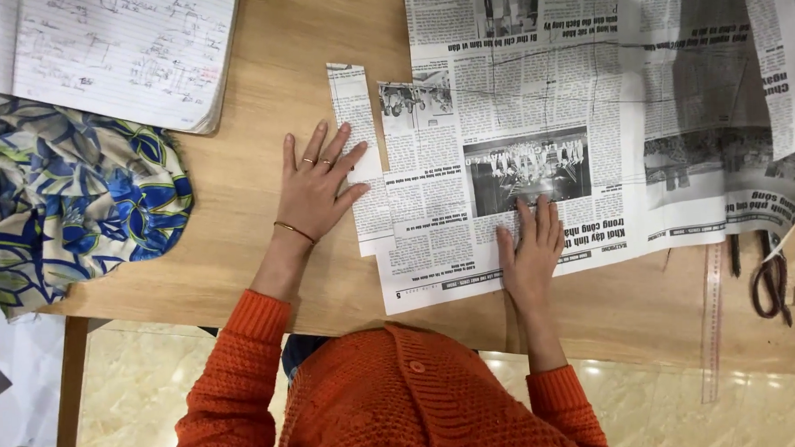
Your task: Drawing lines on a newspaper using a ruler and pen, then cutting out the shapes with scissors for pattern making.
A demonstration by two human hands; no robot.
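- The right hand (531, 250) is lying flat and unclenched, pinning the printed black-and-white newspaper sheet (535, 130) on the pale wooden counter (237, 167); steady downward pressure should be keeping it from sliding.
- The left hand (312, 187) is spreading open fingers, gripping nothing, on the narrow cut newspaper strip (356, 119) beside the sheet; aligning edges looks wise.

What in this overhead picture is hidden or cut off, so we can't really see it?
All in the head view:
- Black-handled scissors: blades hidden under the large printed newspaper sheet.
- Open lined notebook: cut off by the top edge.
- Blue floral fabric: cut off by the left edge.
- Newspaper under the right hand: covered by the palm.
- Narrow cut newspaper strip: partly covered by left hand fingers.
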